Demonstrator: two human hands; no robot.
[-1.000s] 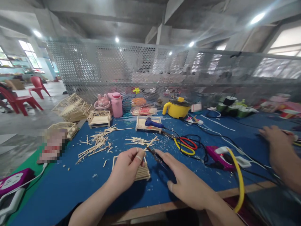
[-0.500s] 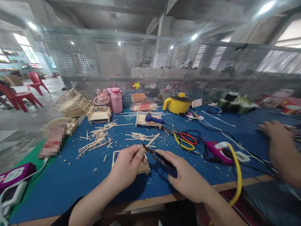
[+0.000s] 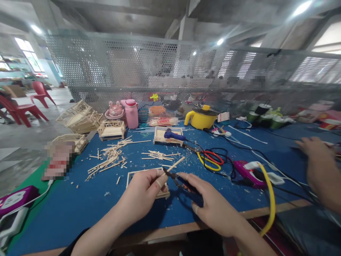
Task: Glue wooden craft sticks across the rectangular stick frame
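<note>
Pinched in my left hand (image 3: 145, 188) is a thin wooden stick (image 3: 176, 164) that slants up to the right. My right hand (image 3: 211, 202) is closed round the dark handles of a small cutting tool (image 3: 174, 177), whose jaws are at the stick beside my left fingertips. Under my left hand lies a small wooden frame (image 3: 166, 194), partly hidden by the hand. Loose sticks (image 3: 158, 155) are just beyond, and a larger pile (image 3: 113, 158) is to the left.
A blue glue gun (image 3: 174, 136) rests on a wooden tray. Behind stand a yellow pot (image 3: 201, 118) and a pink jug (image 3: 131, 113). Scissors (image 3: 209, 164), cables and a purple power strip (image 3: 249, 173) lie right. Another person's hand (image 3: 317, 153) is at far right.
The stick in my left hand now reaches farther up and to the right. My right hand and the tool have moved slightly, and more of the tool's jaws shows.
</note>
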